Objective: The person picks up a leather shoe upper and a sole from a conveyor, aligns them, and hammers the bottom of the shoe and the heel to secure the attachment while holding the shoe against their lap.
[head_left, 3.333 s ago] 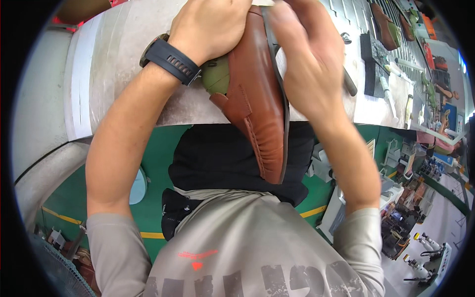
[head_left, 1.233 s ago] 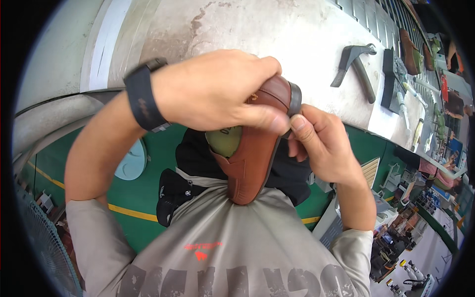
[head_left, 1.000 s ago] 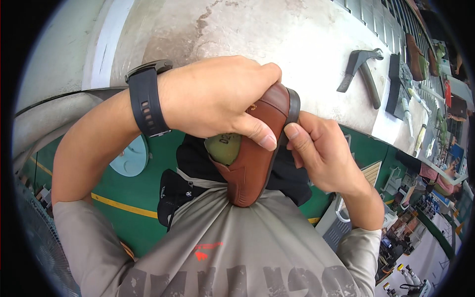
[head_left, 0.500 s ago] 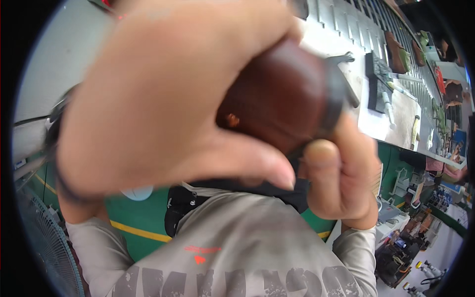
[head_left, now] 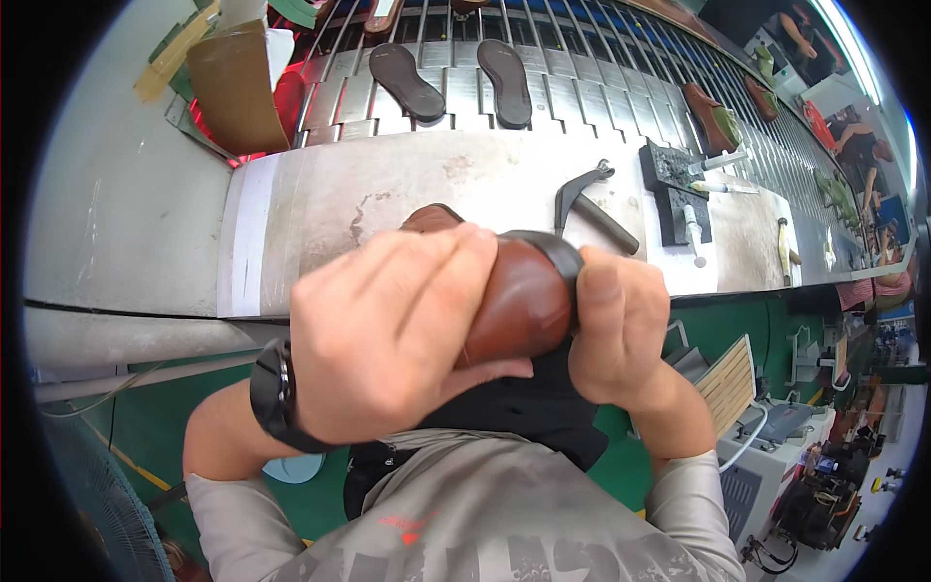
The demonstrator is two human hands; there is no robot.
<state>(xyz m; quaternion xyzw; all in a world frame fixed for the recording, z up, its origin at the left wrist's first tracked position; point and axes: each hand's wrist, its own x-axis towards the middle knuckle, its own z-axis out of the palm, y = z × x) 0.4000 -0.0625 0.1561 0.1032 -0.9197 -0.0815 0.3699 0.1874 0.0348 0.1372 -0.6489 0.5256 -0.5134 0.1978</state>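
A glossy brown leather shoe (head_left: 524,301) is held up in front of me, over the near edge of the table. My left hand (head_left: 388,320) wraps over its upper, with the thumb stretched along the lower side. A dark sole (head_left: 548,248) runs along the shoe's right end. My right hand (head_left: 621,325) is closed against that end, its thumb and curled fingers at the sole edge. More brown leather (head_left: 433,218) shows beyond my left knuckles; whether it belongs to the same shoe I cannot tell.
On the table (head_left: 456,165) lies a hammer (head_left: 606,225), right of a black block holder (head_left: 672,179) with syringe-like tubes. Two dark soles (head_left: 504,82) rest on the metal roller conveyor (head_left: 567,92) behind. Another brown shoe (head_left: 711,118) stands further right. A cardboard piece (head_left: 238,82) is at far left.
Both hands and the shoe have dropped away from close to the camera, down toward the table edge. The left hand still grips the upper, the right hand the sole end.
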